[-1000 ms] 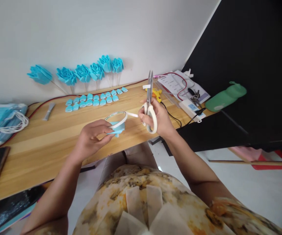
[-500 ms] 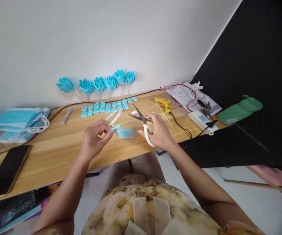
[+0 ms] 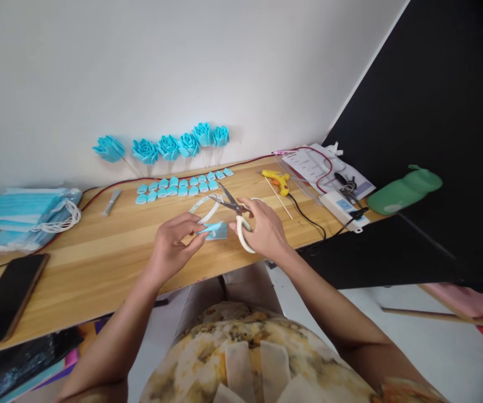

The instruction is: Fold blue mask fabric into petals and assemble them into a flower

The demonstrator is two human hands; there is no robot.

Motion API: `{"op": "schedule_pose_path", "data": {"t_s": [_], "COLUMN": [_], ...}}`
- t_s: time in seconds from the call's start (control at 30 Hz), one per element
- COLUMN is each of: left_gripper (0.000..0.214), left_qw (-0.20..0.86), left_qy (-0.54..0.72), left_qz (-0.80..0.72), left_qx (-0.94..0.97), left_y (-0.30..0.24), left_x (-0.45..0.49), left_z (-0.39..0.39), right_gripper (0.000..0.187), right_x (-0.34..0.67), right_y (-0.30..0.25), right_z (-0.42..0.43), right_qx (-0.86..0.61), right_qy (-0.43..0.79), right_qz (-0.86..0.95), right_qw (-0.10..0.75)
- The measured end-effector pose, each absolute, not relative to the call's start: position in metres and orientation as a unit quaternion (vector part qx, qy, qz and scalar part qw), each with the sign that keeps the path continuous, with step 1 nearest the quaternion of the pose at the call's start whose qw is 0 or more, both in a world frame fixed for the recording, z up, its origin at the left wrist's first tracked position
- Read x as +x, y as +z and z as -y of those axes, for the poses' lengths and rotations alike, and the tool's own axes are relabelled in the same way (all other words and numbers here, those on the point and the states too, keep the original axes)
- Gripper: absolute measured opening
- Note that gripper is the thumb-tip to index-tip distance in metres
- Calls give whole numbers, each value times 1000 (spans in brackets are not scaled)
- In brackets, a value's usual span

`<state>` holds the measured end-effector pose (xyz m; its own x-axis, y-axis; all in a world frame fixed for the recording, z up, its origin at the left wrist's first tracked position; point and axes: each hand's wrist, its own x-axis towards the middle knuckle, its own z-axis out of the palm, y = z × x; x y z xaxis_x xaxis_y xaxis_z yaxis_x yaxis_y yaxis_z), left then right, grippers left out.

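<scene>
My left hand (image 3: 174,246) pinches a small light-blue piece of mask fabric (image 3: 215,229) and also carries a white tape roll (image 3: 204,207) looped by its fingers. My right hand (image 3: 262,226) grips white-handled scissors (image 3: 235,215), blades slightly apart and pointing left, close above the blue piece. Both hands hover over the wooden table (image 3: 98,246) near its front edge. Two rows of several folded blue petals (image 3: 180,184) lie behind them, and several blue fabric roses (image 3: 169,145) lean against the wall.
A stack of blue face masks (image 3: 27,215) and a black phone (image 3: 8,296) lie at the left. A yellow glue gun (image 3: 278,179), a wooden stick, cables, a power strip (image 3: 342,207), papers with keys and a green bottle (image 3: 403,187) sit to the right.
The scissors swung down from pointing upward to pointing left at the blue piece. My right hand came closer to the left hand, and the blue piece now sits between them.
</scene>
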<state>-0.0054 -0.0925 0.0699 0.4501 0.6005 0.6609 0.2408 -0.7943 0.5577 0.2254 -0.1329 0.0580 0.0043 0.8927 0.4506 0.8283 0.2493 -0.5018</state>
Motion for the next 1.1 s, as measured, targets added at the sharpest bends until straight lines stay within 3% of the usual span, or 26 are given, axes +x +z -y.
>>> {"op": "schedule_pose_path", "data": {"t_s": [0.5,1.1], "left_gripper": [9,9], "left_qw": [140,160], "left_qy": [461,451], "left_qz": [-245,-241], "left_qx": [841,844], "left_y": [75,80], "left_x": [12,19], "left_z": [100,101], "right_gripper": [47,41], "right_x": [229,232], "right_y": [54,46], "right_z": [134,135], "right_qx": [-625,-616], "right_qy": [123,145], "right_qz": [652,627], "right_qw": [411,454]}}
